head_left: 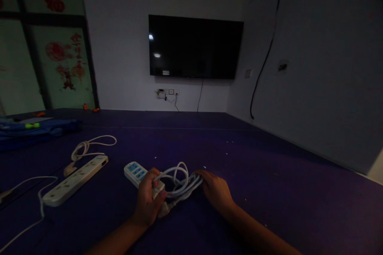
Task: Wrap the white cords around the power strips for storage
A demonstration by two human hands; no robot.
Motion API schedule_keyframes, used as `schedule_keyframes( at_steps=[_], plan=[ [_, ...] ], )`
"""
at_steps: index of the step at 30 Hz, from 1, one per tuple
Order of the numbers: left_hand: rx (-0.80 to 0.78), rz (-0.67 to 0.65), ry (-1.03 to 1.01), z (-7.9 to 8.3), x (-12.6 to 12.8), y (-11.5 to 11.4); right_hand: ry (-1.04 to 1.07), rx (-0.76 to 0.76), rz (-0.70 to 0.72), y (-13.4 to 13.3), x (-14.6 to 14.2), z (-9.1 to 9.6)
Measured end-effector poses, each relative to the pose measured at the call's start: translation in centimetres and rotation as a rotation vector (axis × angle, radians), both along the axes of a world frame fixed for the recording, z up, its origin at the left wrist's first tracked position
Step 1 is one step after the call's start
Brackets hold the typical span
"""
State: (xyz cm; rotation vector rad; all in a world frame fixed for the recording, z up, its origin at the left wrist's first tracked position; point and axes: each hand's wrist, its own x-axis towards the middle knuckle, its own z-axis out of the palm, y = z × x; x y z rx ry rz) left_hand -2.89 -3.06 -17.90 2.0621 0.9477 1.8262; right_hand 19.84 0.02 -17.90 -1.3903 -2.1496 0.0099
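Near the middle front, a white power strip with blue socket faces (138, 171) lies on the purple surface (191, 139). My left hand (149, 199) is closed around its near end, thumb on top. From there its white cord (179, 183) runs in loose loops to the right, with a plug (163, 209) just below the strip's end. My right hand (217, 191) has its fingers closed on the far side of the looped cord. Left of both hands rests a longer white power strip (77, 179), its own cord (85, 147) coiled behind it.
Another white cord (42, 199) trails along the left front. Blue folded fabric (38, 130) lies at the far left, and small orange objects (89, 108) sit by the door. A television (196, 48) hangs on the back wall; a black cable (263, 65) dangles on the right wall.
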Motion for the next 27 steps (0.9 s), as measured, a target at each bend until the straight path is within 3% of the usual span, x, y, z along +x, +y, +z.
schedule_keyframes(
  at_steps=[6, 12, 21, 27],
  plan=[
    [-0.115, 0.030, -0.176, -0.3, 0.2, 1.0, 0.048, 0.019, 0.049, 0.2, 0.0, -0.5],
    [-0.218, 0.215, -0.153, -0.3, 0.2, 1.4, 0.055, 0.072, 0.090, 0.1, -0.2, -0.4],
    [-0.262, 0.328, -0.094, -0.1, -0.4, 2.4, 0.029, 0.149, 0.157, -0.2, -0.3, -0.7],
    [-0.246, 0.349, -0.013, -0.8, -1.1, 3.3, -0.063, 0.179, 0.301, -0.4, 0.0, -0.7]
  ],
)
